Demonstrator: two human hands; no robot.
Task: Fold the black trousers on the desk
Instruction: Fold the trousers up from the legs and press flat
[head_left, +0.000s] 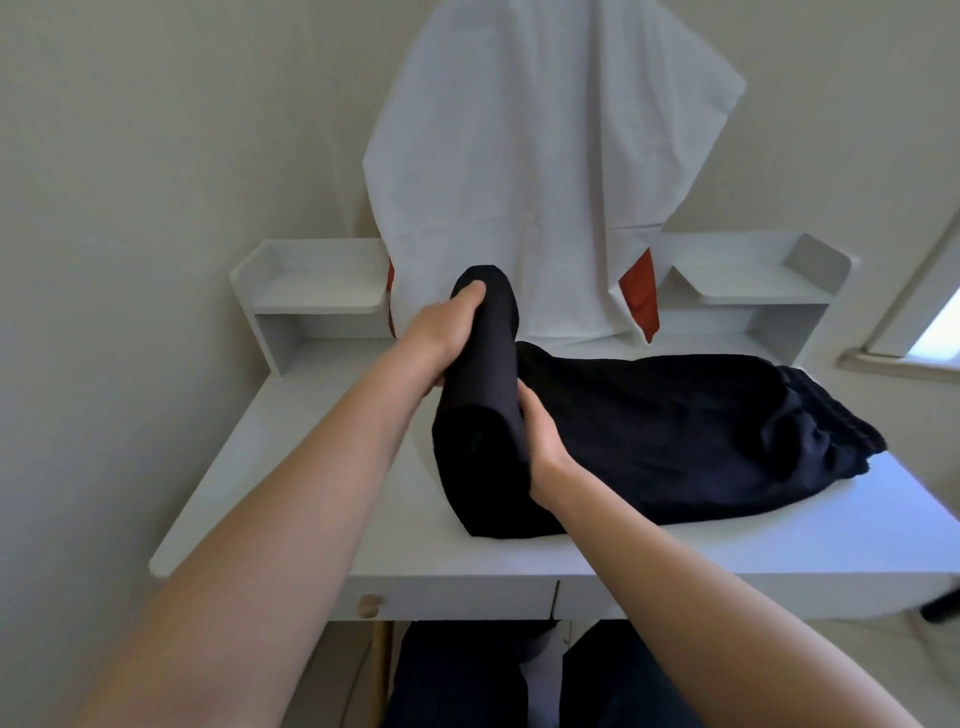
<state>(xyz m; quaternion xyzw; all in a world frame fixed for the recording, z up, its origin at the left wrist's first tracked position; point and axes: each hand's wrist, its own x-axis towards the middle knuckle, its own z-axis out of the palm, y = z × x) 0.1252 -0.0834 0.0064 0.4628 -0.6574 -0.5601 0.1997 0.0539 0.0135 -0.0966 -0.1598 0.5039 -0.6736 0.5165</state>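
Observation:
The black trousers (675, 426) lie across the white desk (322, 467), with the bunched waistband end reaching the right edge. Their left end is lifted off the desk as a narrow folded band. My left hand (447, 327) grips that band near its raised top, fingers curled over the cloth. Lower down, my right hand (540, 441) grips the band's right side, close to the desk top. Both hands are shut on the fabric. The underside of the lifted part is hidden.
A white cloth (545, 156) hangs over something red (641, 291) at the back of the desk. Raised white shelves stand at the back left (311, 291) and back right (769, 275). A drawer knob (370, 605) sits under the front edge. A window (935, 322) is at the right.

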